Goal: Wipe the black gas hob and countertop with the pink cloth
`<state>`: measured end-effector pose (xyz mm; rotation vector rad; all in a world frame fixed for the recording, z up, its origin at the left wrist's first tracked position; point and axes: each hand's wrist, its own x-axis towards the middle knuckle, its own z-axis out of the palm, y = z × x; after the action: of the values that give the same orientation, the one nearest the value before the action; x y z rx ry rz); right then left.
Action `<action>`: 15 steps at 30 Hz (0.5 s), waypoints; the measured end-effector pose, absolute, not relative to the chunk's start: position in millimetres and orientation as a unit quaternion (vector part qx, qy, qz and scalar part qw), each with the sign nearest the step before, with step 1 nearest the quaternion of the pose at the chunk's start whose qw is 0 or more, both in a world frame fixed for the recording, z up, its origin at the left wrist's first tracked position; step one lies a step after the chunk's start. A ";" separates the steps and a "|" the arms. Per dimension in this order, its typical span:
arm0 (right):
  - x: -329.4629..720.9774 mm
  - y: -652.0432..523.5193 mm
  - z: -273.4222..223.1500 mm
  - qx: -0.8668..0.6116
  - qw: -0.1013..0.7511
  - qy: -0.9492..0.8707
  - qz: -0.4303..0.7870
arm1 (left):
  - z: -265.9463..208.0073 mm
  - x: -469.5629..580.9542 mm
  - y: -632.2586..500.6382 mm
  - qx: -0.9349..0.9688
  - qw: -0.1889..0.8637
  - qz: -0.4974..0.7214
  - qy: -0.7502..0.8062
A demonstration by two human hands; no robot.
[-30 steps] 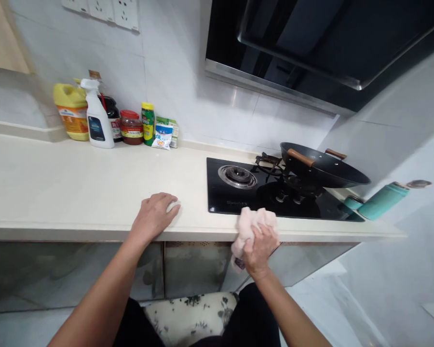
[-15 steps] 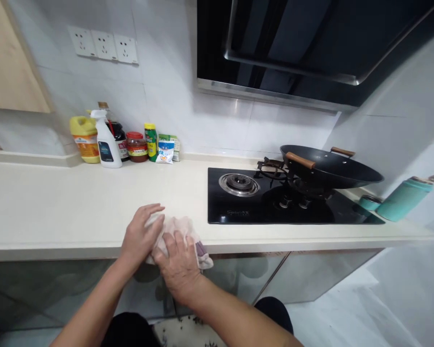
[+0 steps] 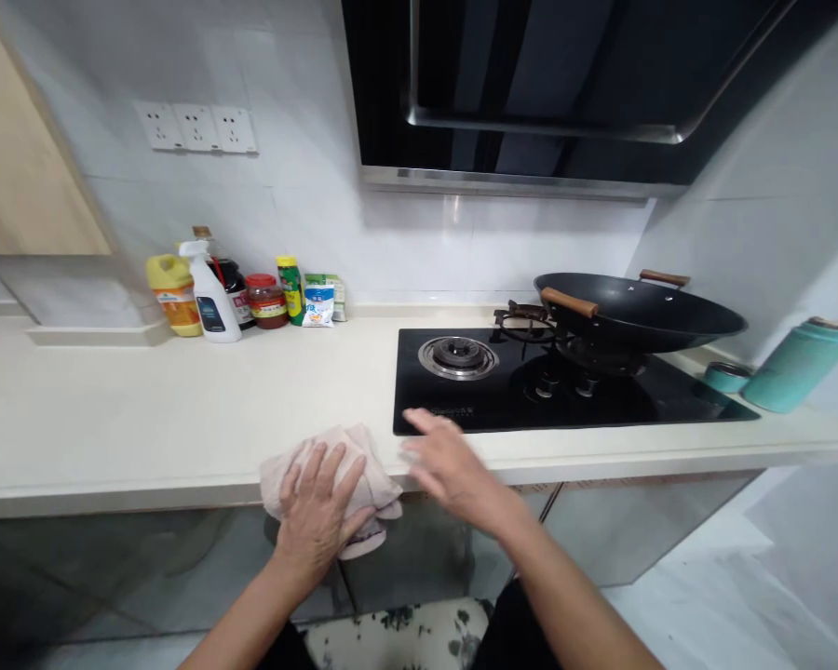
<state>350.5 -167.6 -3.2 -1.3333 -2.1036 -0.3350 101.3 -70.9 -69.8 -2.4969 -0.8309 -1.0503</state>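
Observation:
A pale pink cloth (image 3: 363, 470) lies on the front edge of the white countertop (image 3: 132, 409), part of it hanging over. My left hand (image 3: 317, 510) rests flat on the cloth with its fingers spread. To the right of the cloth, my right hand (image 3: 447, 465) is in the air near the front left corner of the black gas stove (image 3: 481, 409). Its fingers are apart and slightly blurred, and nothing is in them.
A black wok (image 3: 635, 312) with wooden handles sits on the right burner, under the range hood (image 3: 531, 93). Along the wall stand a white spray bottle (image 3: 213, 298), a yellow jug (image 3: 174, 293), a red-lidded jar (image 3: 265, 302) and packets. A teal bottle (image 3: 800, 363) leans at right.
My right hand has let go of the cloth and moved right, toward the stove. My left hand has shifted right and down onto the cloth, which is now more spread out.

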 end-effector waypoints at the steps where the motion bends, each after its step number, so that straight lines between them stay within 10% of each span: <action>1: 380.6 -179.5 -3.3 -0.538 0.314 -0.769 -0.145 | -66.4 100.8 -72.5 -0.868 0.159 -0.359 -0.304; 15: 702.7 -338.3 -100.6 -0.790 0.333 -0.355 -0.373 | -44.9 171.8 -89.2 -0.893 0.287 -0.212 -0.275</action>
<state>702.7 -338.3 -100.6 -2.0622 -0.9280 -0.9746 171.8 -89.2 -44.9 -2.3854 -0.7341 -0.5669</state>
